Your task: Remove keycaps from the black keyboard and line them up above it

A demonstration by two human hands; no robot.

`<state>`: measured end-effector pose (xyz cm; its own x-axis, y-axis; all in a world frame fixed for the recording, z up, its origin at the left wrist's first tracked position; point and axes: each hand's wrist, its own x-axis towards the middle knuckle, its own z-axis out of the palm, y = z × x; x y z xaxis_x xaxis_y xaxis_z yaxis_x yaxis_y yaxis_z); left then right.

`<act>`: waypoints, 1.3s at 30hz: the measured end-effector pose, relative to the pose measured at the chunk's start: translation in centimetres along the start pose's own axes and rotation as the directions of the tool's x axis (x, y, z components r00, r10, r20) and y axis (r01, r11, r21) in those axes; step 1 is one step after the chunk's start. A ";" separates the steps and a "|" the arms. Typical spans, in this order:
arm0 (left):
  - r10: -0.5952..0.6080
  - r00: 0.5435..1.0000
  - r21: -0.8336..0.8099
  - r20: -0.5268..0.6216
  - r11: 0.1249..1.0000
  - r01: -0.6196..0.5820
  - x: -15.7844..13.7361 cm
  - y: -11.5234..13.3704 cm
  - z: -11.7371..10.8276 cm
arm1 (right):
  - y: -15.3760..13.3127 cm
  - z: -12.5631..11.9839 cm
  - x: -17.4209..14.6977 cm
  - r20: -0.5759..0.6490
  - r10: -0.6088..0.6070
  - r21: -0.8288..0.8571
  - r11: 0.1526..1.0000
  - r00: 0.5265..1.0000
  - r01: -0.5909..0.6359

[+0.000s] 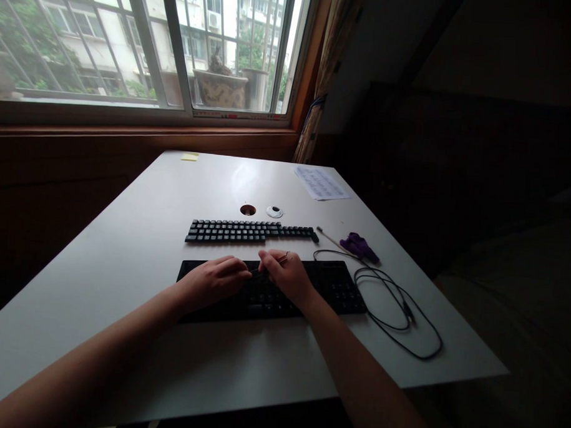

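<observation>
The black keyboard lies across the near middle of the table, with part of its keys off. Over its left half rests my left hand, fingers curled together near its upper rows; what they hold, if anything, is hidden. Close beside it, my right hand is closed in a pinch around a thin wire-like tool, partly hidden by the fingers. Behind the keyboard, loose black keycaps stand in several neat rows, the right part being narrower.
Right of the keyboard lies its coiled black cable. A thin brush-like stick and a purple cloth are behind it. Further back are a round table hole, its white cover, printed paper and a yellow note.
</observation>
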<state>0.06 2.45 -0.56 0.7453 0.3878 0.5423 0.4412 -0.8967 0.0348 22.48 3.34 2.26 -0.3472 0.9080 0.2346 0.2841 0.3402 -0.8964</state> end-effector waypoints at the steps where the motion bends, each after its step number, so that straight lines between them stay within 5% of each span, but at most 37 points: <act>1: 0.012 1.000 0.014 0.016 1.000 -0.012 -0.2 -0.1 0.2 | 0.0 0.0 0.1 0.001 -0.002 -0.005 1.000 1.000 0.002; 8: 0.032 0.998 0.019 -0.052 0.999 -0.031 -0.4 0.2 0.3 | 0.2 0.4 0.1 0.127 0.103 0.130 0.984 0.987 -0.120; 11: -0.133 0.985 -0.125 -0.113 0.985 0.119 0.2 0.2 -0.3 | 0.1 0.7 -0.2 0.117 0.061 0.134 0.988 0.991 -0.076; 17: -0.289 0.946 -0.357 -0.149 0.908 0.221 0.2 -0.4 -0.5 | 0.4 1.2 -0.6 0.023 -0.133 -0.058 0.989 0.991 0.134; 23: -0.302 0.940 -0.410 -0.158 0.886 0.216 0.3 -0.3 -0.9 | 0.5 -0.2 -0.8 -0.147 -0.153 -0.124 0.983 0.977 0.136; 30: -0.273 0.936 -0.376 -0.222 0.910 0.176 0.6 0.0 -1.3 | 0.2 -3.3 -1.7 -0.403 -0.287 -0.218 0.952 0.869 0.213; 35: -0.260 0.943 -0.356 -0.206 0.918 0.176 0.4 0.1 -1.2 | 0.7 -3.4 -1.7 -0.196 -0.429 -0.307 0.881 0.882 0.361; 39: -0.238 0.951 -0.362 -0.197 0.919 0.155 0.4 0.2 -1.1 | 1.1 -2.2 -1.3 0.047 -0.423 -0.349 0.842 0.905 0.411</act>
<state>-0.11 2.22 0.58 0.5055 0.5403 0.6727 0.3406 -0.8413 0.4198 25.18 3.02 1.79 -0.4762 0.6666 0.5735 0.4081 0.7452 -0.5273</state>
